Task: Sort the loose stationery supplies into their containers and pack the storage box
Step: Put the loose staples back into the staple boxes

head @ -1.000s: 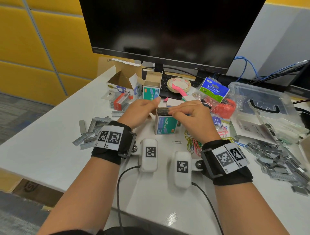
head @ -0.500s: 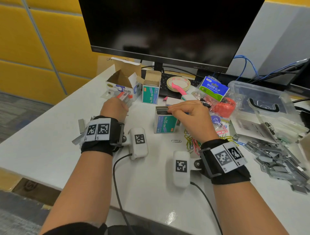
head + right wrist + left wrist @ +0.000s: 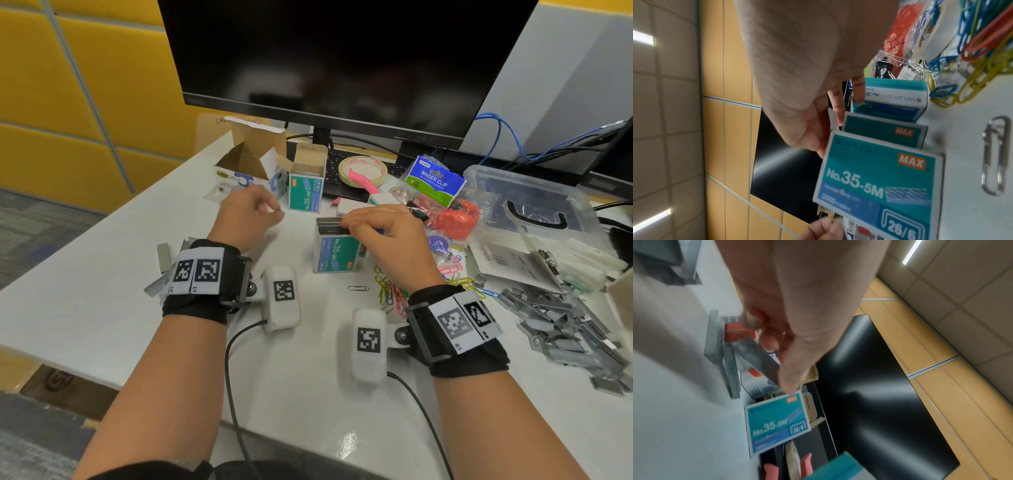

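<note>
A person sits at a white table (image 3: 102, 308) cluttered with stationery. Their right hand (image 3: 383, 236) rests on an upright, open teal staple box (image 3: 334, 251), fingertips pressing the staple strips (image 3: 329, 224) packed inside, probably to seat them and steady the box. Their left hand (image 3: 246, 216) pinches another staple strip (image 3: 758, 356) between thumb and fingers, lifted near a second open box (image 3: 306, 192), likely bound for packing.

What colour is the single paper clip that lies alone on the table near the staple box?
Plain silver metal; the paper clip shows best in the right wrist view.
</note>
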Demonstrator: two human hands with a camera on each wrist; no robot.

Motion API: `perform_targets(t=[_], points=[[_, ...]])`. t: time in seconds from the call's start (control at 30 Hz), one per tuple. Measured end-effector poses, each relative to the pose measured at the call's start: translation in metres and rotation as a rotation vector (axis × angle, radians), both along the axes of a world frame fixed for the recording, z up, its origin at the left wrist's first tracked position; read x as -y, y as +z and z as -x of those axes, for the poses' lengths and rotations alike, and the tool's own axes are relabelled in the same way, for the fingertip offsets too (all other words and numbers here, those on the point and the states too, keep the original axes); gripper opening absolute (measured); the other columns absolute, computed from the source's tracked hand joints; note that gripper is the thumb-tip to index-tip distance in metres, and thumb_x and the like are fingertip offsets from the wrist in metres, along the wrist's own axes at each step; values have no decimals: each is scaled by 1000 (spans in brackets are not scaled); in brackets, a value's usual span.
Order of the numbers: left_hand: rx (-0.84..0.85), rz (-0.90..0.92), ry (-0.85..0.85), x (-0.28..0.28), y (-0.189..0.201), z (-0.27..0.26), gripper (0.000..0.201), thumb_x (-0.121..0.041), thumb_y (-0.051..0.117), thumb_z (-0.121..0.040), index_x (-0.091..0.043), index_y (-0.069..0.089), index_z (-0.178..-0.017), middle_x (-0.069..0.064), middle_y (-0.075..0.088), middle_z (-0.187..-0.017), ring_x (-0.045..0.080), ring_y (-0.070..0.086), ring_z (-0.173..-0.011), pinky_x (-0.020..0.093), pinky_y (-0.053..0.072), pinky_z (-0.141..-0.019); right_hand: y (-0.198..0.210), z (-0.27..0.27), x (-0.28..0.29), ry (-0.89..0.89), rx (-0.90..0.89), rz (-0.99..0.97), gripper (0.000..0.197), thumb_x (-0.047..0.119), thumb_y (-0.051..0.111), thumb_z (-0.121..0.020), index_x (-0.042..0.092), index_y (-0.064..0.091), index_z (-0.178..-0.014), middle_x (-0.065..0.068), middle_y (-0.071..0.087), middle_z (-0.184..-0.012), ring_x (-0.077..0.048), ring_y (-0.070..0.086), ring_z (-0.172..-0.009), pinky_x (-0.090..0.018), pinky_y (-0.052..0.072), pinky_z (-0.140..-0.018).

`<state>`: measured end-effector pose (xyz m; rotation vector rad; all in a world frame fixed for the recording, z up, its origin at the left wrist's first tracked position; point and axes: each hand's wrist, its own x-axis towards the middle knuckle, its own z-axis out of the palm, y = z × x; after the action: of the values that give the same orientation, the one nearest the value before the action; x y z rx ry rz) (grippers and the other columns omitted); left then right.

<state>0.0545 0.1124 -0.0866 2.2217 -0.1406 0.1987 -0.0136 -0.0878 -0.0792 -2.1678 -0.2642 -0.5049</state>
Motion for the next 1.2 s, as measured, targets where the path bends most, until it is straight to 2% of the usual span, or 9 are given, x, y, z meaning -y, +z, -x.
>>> perform_targets(t=[0.07,0.23,0.37,0.53,0.63,0.77,0.83,0.97,1.2], points=[[24,133,-106,6,4,4,7,-18,57,-92,-17,51,-89,-2,50,-78,11,50,-71,22,42,-68,1,0,0,3,8,-17,19,10,57,-90,12,75,-93,4,72,-94,10,55,-90,-13,40,-92],[31,547,-275,18,15,16,14,-9,48,-96,-18,48,-85,0,58,-71,4,51,-55,22,40,-57,-1,0,0,-23,42,-87,19,22,58,-88,21,73,-100,17,66,-95,-2,58,-99,-38,46,-95],[57,663,-505,20,20,23,11,-4,52,-92,-14,50,-87,-6,66,-66,6,56,-55,17,40,-51,1,3,-4,-13,43,-114,26,39,64,-83,38,62,-109,23,63,-92,-16,55,-96,-25,45,-84],[34,566,-556,23,22,28,12,-14,66,-82,-16,56,-87,-7,66,-72,3,60,-62,14,42,-52,-2,2,-3,-57,107,-72,17,27,66,-85,25,71,-101,5,65,-94,-9,47,-99,-4,32,-80],[76,535,-270,13,18,17,3,-15,60,-90,-18,60,-88,-4,62,-82,-4,55,-64,12,43,-57,-2,0,-1,-97,79,-73,16,28,63,-87,23,72,-100,9,63,-93,-8,46,-100,-2,31,-78],[85,363,130,-3,1,-5,15,-16,58,-89,-9,70,-93,10,68,-96,16,59,-82,35,51,-81,0,1,-1,-113,79,-66,18,29,61,-89,21,72,-101,10,63,-95,-8,45,-100,-2,30,-76],[40,196,145,-4,-4,-8,19,-13,57,-90,-6,72,-99,11,68,-105,24,60,-99,37,48,-93,0,1,-1,-112,73,-77,17,28,61,-89,21,71,-101,10,63,-94,-8,45,-101,-3,31,-75],[-122,-106,118,1,-11,-8,24,-16,54,-92,-2,70,-103,13,67,-106,27,58,-102,29,43,-84,0,1,-1,-105,76,-77,17,26,61,-89,20,72,-101,9,63,-95,-9,45,-101,-1,30,-75],[-133,-256,209,2,-14,-19,20,-11,61,-87,-2,69,-103,13,66,-108,27,58,-103,32,45,-90,0,2,-1,-97,77,-94,15,24,62,-89,20,71,-100,7,64,-95,-9,46,-100,1,30,-74]])
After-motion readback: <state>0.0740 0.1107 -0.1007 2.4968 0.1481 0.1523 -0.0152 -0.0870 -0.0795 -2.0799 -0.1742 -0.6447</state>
